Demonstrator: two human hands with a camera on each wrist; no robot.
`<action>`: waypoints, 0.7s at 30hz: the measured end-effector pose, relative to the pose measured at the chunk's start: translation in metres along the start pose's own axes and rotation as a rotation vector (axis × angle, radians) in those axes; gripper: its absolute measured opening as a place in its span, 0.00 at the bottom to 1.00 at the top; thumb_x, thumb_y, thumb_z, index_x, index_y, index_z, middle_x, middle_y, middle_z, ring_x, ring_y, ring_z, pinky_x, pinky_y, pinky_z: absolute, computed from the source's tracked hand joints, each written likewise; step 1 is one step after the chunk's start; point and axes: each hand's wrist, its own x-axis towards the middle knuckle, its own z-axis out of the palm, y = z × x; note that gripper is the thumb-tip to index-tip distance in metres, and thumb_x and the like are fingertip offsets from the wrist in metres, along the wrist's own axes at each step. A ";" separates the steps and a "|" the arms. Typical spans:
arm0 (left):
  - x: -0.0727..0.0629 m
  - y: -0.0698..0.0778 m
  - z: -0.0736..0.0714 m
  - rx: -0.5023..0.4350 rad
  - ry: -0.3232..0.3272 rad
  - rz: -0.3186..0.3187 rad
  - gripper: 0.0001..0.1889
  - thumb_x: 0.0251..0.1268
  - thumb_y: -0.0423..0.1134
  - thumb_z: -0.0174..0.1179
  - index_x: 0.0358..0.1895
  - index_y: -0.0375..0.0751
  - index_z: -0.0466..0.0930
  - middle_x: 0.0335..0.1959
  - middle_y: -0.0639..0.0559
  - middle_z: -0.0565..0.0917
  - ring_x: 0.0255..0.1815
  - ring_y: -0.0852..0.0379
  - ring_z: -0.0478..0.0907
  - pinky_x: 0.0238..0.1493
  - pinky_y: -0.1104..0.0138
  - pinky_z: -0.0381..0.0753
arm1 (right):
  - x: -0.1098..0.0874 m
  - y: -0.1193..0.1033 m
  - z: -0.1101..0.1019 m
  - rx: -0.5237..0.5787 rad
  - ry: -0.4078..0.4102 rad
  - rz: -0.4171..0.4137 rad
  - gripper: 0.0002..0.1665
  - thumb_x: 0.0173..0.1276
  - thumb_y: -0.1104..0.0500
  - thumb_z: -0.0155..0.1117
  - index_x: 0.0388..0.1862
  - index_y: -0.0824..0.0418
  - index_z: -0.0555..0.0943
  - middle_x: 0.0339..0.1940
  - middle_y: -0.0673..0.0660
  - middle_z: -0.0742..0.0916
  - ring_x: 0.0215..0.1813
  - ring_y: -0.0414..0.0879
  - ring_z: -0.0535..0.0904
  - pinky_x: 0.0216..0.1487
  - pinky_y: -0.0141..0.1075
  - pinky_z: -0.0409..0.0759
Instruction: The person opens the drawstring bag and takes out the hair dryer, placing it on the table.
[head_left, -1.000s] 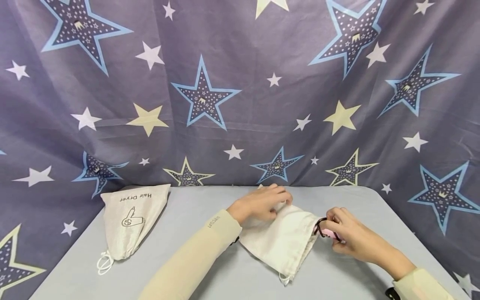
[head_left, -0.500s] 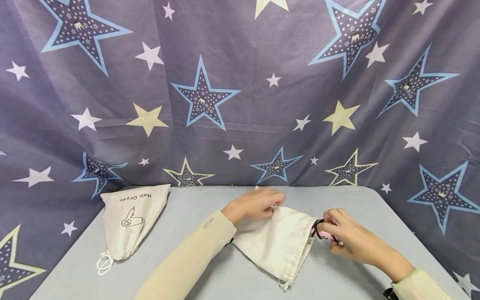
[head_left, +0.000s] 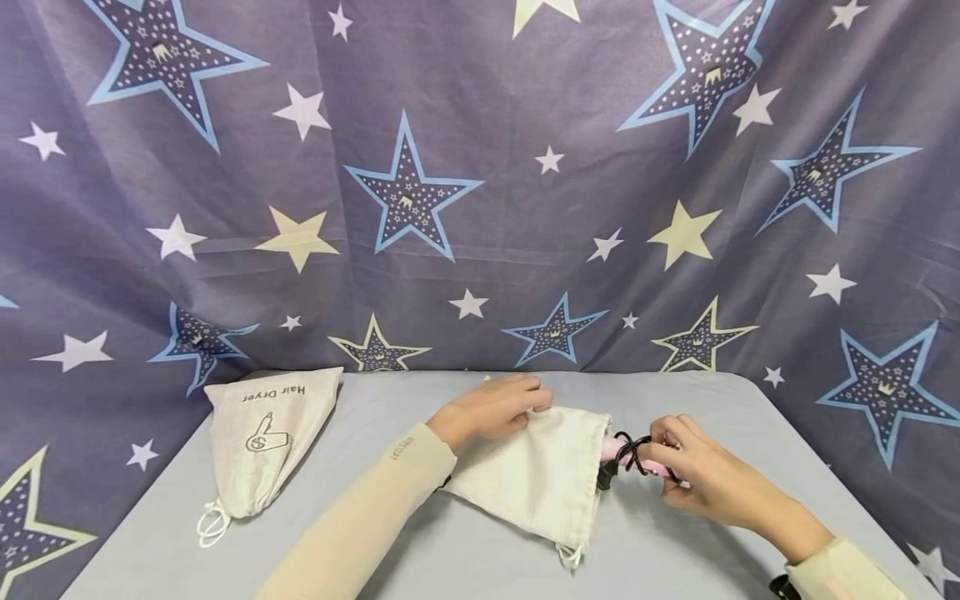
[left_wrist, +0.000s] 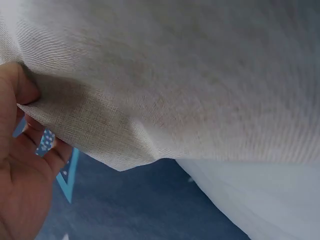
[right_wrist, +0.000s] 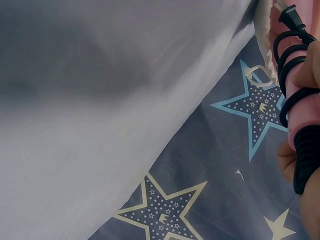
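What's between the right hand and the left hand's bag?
The head view shows a pink handle wrapped in black cord, its plug by the bag.

The right hand (right_wrist: 287, 160) grips a pink handle (right_wrist: 302, 115) with a black ribbed end (right_wrist: 307, 157). Black cord (right_wrist: 284, 116) coils around it, the two-prong plug (right_wrist: 291, 19) near a cream drawstring bag (right_wrist: 264, 32). Star-printed cloth (right_wrist: 225, 142) lies beyond a pale sheet (right_wrist: 75, 150).

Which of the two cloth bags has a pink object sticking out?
The bag pinched by the left hand: the pink object, gripped by the right hand, pokes from it. The "Hair Dryer" bag shows none.
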 end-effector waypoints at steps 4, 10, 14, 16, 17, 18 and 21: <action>-0.006 -0.003 -0.002 -0.008 -0.007 -0.032 0.15 0.63 0.24 0.51 0.38 0.50 0.60 0.35 0.56 0.63 0.37 0.58 0.64 0.35 0.67 0.64 | 0.000 0.001 0.000 -0.001 0.005 0.006 0.32 0.35 0.68 0.61 0.45 0.48 0.83 0.46 0.48 0.75 0.47 0.42 0.69 0.46 0.23 0.65; -0.010 0.001 -0.006 -0.053 -0.024 -0.108 0.17 0.58 0.32 0.56 0.49 0.55 0.70 0.44 0.61 0.71 0.41 0.60 0.67 0.42 0.68 0.70 | 0.001 0.001 0.001 0.001 -0.007 0.019 0.32 0.36 0.68 0.62 0.46 0.48 0.82 0.47 0.48 0.75 0.47 0.43 0.69 0.46 0.24 0.64; -0.009 0.006 -0.007 -0.073 0.013 -0.071 0.20 0.61 0.34 0.58 0.57 0.55 0.74 0.52 0.61 0.75 0.48 0.61 0.70 0.55 0.67 0.72 | 0.001 0.000 0.001 0.004 -0.016 0.031 0.32 0.37 0.68 0.62 0.46 0.48 0.83 0.47 0.49 0.75 0.48 0.42 0.68 0.46 0.24 0.64; -0.006 0.007 -0.005 -0.069 0.026 -0.032 0.17 0.63 0.32 0.57 0.53 0.53 0.74 0.49 0.60 0.76 0.48 0.62 0.71 0.55 0.69 0.71 | 0.002 -0.001 0.001 -0.001 -0.016 0.028 0.32 0.37 0.68 0.63 0.46 0.48 0.83 0.46 0.49 0.75 0.48 0.42 0.68 0.46 0.24 0.64; -0.005 0.007 -0.004 -0.066 0.033 -0.012 0.15 0.64 0.31 0.57 0.50 0.53 0.74 0.47 0.60 0.75 0.47 0.62 0.71 0.54 0.69 0.71 | 0.002 -0.001 0.002 -0.009 -0.007 0.020 0.32 0.36 0.67 0.63 0.46 0.48 0.83 0.46 0.48 0.75 0.47 0.42 0.68 0.46 0.24 0.64; -0.005 0.007 -0.003 -0.067 0.038 0.002 0.14 0.64 0.30 0.56 0.48 0.53 0.73 0.44 0.59 0.74 0.45 0.62 0.70 0.49 0.70 0.70 | 0.003 -0.002 0.003 -0.014 -0.002 0.012 0.32 0.35 0.67 0.63 0.45 0.47 0.83 0.46 0.48 0.75 0.47 0.42 0.68 0.46 0.24 0.64; -0.006 0.005 -0.001 -0.080 0.036 0.029 0.14 0.61 0.27 0.56 0.42 0.52 0.71 0.38 0.58 0.71 0.40 0.61 0.68 0.42 0.71 0.68 | 0.002 -0.003 0.005 -0.004 -0.004 0.013 0.33 0.35 0.68 0.64 0.46 0.47 0.83 0.46 0.48 0.75 0.47 0.42 0.68 0.45 0.23 0.64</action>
